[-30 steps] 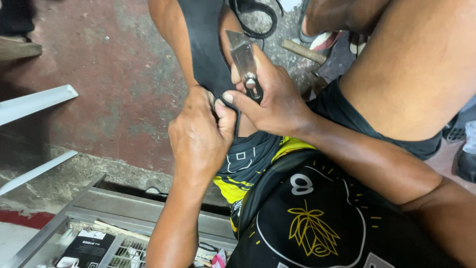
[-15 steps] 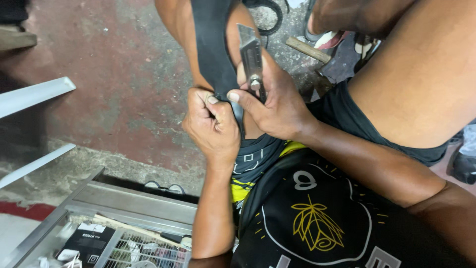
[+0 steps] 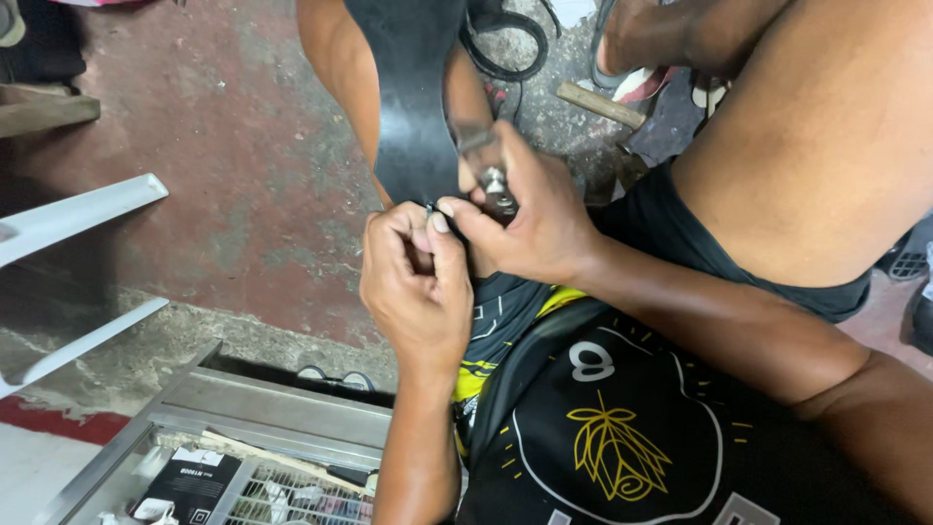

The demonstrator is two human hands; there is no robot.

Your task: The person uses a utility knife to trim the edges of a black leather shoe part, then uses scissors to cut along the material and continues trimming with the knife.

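A wide black flat strip [image 3: 408, 97], like rubber or leather, lies along my bare left leg. My left hand [image 3: 418, 287] pinches its near edge between thumb and fingers. Right beside it, my right hand [image 3: 535, 224] grips a metal cutting tool [image 3: 486, 165] with a pivot bolt, its blades pointing up against the strip's right edge. The fingertips of both hands meet at the strip's near end. The blades are blurred, and I cannot tell whether they are apart.
Black-handled scissors [image 3: 505, 44] and a wooden-handled tool [image 3: 598, 102] lie on the rough floor ahead. A metal box with a wire grille [image 3: 282, 418] stands near left. White plastic furniture bars [image 3: 83, 209] and a wooden block [image 3: 49, 112] are at the left.
My left hand has drawn in tighter to the strip's near edge, meeting the right fingertips. The cutting tool has dropped a little lower and tilted. The view has shifted slightly.
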